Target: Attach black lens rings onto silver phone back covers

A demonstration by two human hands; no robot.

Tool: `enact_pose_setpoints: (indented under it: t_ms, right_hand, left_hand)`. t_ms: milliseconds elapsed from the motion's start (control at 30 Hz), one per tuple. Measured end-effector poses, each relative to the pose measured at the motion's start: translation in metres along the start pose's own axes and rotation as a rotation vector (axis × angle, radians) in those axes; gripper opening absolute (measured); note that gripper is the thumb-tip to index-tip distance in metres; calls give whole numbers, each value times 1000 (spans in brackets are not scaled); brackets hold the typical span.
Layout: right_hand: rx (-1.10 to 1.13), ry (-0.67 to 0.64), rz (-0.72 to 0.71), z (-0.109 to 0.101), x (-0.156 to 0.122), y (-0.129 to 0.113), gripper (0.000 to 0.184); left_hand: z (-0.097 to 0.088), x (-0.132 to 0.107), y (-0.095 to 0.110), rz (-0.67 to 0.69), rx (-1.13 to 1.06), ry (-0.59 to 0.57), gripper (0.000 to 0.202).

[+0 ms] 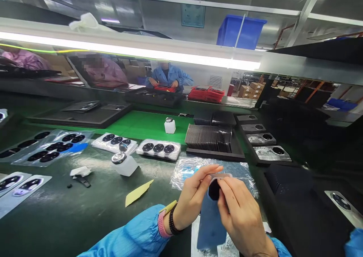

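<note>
Low in the view, a blue-grey phone back panel (210,230) hangs upright with a dark round camera-area piece (213,190) near its top. My left hand (192,198) grips the panel's upper left edge between thumb and fingers. On the other side, my right hand (242,207) pinches the top right edge, fingertips at the dark round piece. A clear strip shows along the top between both hands. Beneath the panel lie whitish film-covered sheets (195,236), partly hidden. Behind my hands is a crinkled clear plastic bag (181,173).
A black tray (215,153) holds a row of dark panels. Beside it stand stacked camera-hole panels (270,153). White pump bottles (126,166) (170,126), sheets of black round stickers (159,149) and a yellow paper (138,193) lie leftward. A person (167,77) works behind the bench.
</note>
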State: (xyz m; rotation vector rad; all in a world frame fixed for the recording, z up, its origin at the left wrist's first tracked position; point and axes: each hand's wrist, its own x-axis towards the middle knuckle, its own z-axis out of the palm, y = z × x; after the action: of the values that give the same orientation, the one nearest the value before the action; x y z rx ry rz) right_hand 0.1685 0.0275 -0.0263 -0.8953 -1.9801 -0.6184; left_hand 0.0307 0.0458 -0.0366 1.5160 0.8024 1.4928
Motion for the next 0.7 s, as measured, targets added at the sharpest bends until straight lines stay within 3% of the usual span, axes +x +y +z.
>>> enact_pose_setpoints:
  t_ms: [400, 700]
  right_hand:
    - [75, -9, 20, 2, -1, -4, 22]
    - [60, -11, 30, 0, 2, -4, 19]
  left_hand:
    - [-6, 4, 6, 36, 83, -34, 23]
    - [-7, 4, 8, -12, 78, -88, 26]
